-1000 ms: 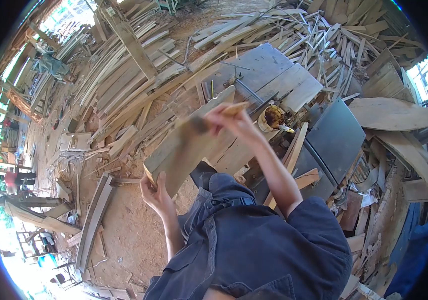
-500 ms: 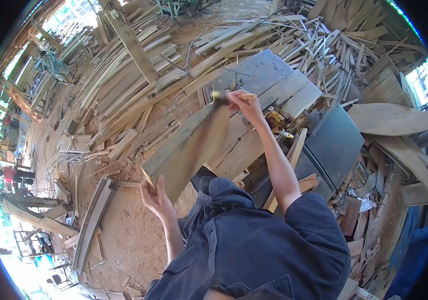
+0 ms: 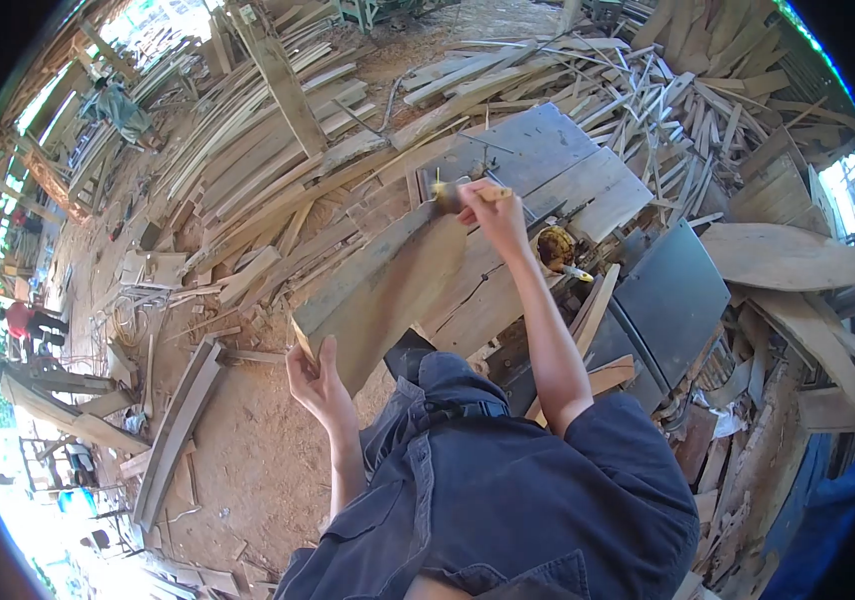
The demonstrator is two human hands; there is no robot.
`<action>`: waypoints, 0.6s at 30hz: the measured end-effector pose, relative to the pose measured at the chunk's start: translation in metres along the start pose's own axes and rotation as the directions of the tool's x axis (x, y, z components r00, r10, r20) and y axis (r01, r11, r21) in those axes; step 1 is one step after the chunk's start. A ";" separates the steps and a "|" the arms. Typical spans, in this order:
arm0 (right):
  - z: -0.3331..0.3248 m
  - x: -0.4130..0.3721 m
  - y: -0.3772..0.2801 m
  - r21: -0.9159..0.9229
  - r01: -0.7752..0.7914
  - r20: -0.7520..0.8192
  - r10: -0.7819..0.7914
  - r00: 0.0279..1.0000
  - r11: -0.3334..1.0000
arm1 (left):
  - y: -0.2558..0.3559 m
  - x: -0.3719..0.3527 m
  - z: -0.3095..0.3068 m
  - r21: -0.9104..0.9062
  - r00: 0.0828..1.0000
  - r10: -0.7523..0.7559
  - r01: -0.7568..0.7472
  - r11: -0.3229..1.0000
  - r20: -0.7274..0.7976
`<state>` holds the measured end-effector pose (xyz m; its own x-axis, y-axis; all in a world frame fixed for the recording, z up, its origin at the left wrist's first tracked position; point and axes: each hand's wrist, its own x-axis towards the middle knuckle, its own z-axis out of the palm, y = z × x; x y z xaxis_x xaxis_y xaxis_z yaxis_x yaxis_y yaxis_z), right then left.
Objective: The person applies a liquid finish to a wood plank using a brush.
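Observation:
A thick wooden board point(image 3: 388, 290) slants up and away in front of me, its far end at the workbench point(image 3: 538, 150). My left hand point(image 3: 320, 385) is closed on the board's near end, thumb on the broad face. My right hand point(image 3: 491, 212) is closed round the pale wooden handle of a brush point(image 3: 446, 198). The brush's dark head is at the board's far upper edge and is slightly blurred. A brownish wet-looking streak runs along the board's face. To the right of my right forearm stands an open can point(image 3: 555, 246) stained yellow-brown.
A dark flat panel point(image 3: 673, 290) lies right of the can. Loose strips and planks point(image 3: 638, 90) pile up behind the bench. A long curved beam point(image 3: 180, 430) lies on the dusty ground at left. Another person point(image 3: 33, 322) in red is far off at left.
The view has shifted slightly. My right hand and the brush stay near the board's far end, with only a slight movement. The left hand keeps its hold.

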<state>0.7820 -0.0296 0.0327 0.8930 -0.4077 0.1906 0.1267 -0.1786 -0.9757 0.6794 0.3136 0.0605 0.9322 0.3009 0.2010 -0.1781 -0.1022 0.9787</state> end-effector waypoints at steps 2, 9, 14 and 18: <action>0.020 -0.027 -0.039 0.310 -0.077 0.190 0.018 0.982 0.948 | 0.003 0.001 0.003 -0.017 1.000 -0.018 0.018 1.000 -0.023; 0.064 -0.042 -0.054 0.074 0.138 0.121 -0.146 0.982 0.988 | 0.010 0.005 0.004 -0.022 0.999 0.010 -0.011 1.000 -0.049; 0.077 -0.077 -0.118 0.512 -0.318 0.661 -0.129 0.740 0.798 | 0.004 0.006 0.000 -0.043 0.999 -0.015 0.013 0.999 -0.040; 0.096 -0.064 -0.095 -0.010 0.105 0.139 -0.103 0.985 0.994 | 0.001 0.006 -0.007 0.008 1.000 -0.011 0.011 1.000 -0.026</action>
<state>0.7546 0.0993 0.1034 0.9267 -0.2582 0.2731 0.2158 -0.2291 -0.9492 0.6822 0.3216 0.0628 0.9256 0.3267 0.1914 -0.1652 -0.1065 0.9805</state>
